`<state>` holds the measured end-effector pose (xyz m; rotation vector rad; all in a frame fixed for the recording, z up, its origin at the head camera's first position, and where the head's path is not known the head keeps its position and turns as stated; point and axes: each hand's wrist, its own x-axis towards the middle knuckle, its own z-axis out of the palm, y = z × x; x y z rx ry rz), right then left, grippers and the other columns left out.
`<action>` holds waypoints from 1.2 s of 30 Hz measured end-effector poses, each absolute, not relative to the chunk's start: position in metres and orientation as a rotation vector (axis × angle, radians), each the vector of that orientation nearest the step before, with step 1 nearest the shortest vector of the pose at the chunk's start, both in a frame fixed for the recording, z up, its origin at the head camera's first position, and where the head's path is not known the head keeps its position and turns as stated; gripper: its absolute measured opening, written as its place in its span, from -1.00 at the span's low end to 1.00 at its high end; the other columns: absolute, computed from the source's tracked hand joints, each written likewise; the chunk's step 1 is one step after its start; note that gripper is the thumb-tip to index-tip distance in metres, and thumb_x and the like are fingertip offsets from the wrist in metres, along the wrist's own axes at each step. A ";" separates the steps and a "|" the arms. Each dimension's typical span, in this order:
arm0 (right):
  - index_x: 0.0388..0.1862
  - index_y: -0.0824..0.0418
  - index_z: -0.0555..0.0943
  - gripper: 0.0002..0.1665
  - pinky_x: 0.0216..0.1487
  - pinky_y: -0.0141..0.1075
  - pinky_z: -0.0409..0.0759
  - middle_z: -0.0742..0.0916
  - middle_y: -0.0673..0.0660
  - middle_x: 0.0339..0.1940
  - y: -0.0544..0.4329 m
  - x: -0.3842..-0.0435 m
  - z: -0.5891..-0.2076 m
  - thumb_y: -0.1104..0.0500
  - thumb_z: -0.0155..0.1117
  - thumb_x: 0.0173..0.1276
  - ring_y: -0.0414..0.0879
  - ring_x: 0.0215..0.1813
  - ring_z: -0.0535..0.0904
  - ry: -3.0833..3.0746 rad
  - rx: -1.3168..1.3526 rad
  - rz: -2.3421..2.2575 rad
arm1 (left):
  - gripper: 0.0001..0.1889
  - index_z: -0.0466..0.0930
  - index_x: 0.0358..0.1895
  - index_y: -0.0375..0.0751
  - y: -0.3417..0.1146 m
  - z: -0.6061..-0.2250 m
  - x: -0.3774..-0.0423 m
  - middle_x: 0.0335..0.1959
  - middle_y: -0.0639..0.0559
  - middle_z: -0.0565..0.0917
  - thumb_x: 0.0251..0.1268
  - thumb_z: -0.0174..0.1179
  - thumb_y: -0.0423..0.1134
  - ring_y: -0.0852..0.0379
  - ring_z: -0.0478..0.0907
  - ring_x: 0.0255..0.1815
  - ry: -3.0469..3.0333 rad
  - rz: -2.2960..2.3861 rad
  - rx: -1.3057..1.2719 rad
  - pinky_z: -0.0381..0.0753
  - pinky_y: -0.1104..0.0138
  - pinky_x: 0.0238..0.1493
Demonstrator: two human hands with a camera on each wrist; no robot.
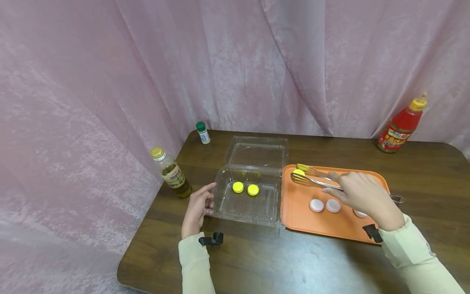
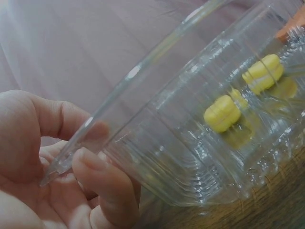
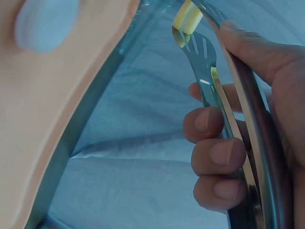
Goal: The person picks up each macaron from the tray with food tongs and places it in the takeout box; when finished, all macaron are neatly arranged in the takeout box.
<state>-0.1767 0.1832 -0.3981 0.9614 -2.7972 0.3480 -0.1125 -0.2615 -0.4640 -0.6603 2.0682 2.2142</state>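
My right hand [image 1: 361, 192] grips metal serving tongs [image 3: 257, 138], fingers wrapped round both arms. Between the tongs' slotted heads sits a yellow macaron [image 3: 187, 17], over the left part of the orange tray [image 1: 301, 220] in the head view. Pale pink macarons [image 1: 317, 206] lie on that tray, one partly hidden by my right hand. At the left, my left hand [image 1: 198, 208] holds the rim of a clear plastic clamshell box [image 1: 242, 210], thumb and fingers on either side of the edge. Two yellow macarons [image 1: 238, 187] rest inside the box, whose lid [image 1: 260, 151] lies open behind.
An oil bottle [image 1: 172, 175] stands left of the box, close to my left hand. Behind it is a green-capped shaker [image 1: 203, 133]. A red sauce bottle [image 1: 400, 126] is at the back right, before a pink curtain [image 1: 235, 73]. The tray's left edge adjoins the box.
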 end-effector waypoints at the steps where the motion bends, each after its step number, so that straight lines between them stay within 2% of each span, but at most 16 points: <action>1: 0.04 0.20 0.64 -0.52 -0.70 -0.24 0.18 0.36 -0.13 -0.75 0.181 -0.177 -0.397 -0.07 0.44 0.29 -0.19 -0.66 0.29 -2.790 0.967 0.353 | -0.46 0.52 0.37 -0.21 -0.261 -0.464 -0.112 -0.44 0.04 0.38 0.32 -0.04 -0.45 0.17 0.29 -0.52 2.068 2.214 -0.660 0.28 0.42 -0.61; 7: 0.10 0.28 0.64 -0.48 -0.69 -0.26 0.18 0.34 -0.11 -0.76 0.167 -0.178 -0.393 -0.03 0.44 0.30 -0.19 -0.69 0.25 -2.760 1.014 0.363 | -0.46 0.50 0.38 -0.23 -0.263 -0.467 -0.108 -0.45 0.04 0.37 0.31 -0.04 -0.45 0.17 0.28 -0.53 2.062 2.226 -0.664 0.27 0.41 -0.61; 16: 0.11 0.30 0.65 -0.50 -0.69 -0.30 0.12 0.33 -0.13 -0.81 0.143 -0.177 -0.390 -0.03 0.39 0.37 -0.23 -0.75 0.22 -2.795 1.045 0.448 | -0.45 0.49 0.38 -0.26 -0.262 -0.468 -0.107 -0.46 0.05 0.38 0.30 -0.04 -0.47 0.19 0.28 -0.54 2.064 2.231 -0.672 0.26 0.43 -0.62; 28: 0.10 0.25 0.63 -0.53 -0.68 -0.34 0.14 0.29 -0.14 -0.79 0.108 -0.175 -0.390 -0.03 0.40 0.36 -0.29 -0.73 0.11 -2.714 1.153 0.475 | -0.45 0.48 0.39 -0.28 -0.259 -0.463 -0.107 -0.48 0.05 0.36 0.30 -0.04 -0.47 0.20 0.27 -0.54 2.063 2.243 -0.643 0.25 0.43 -0.63; 36: 0.13 0.28 0.64 -0.47 -0.70 -0.35 0.17 0.36 -0.15 -0.75 0.084 -0.170 -0.395 -0.06 0.40 0.35 -0.29 -0.74 0.20 -2.669 1.206 0.442 | -0.45 0.49 0.37 -0.30 -0.259 -0.462 -0.111 -0.43 0.04 0.37 0.30 -0.05 -0.48 0.20 0.28 -0.52 2.084 2.237 -0.634 0.27 0.43 -0.62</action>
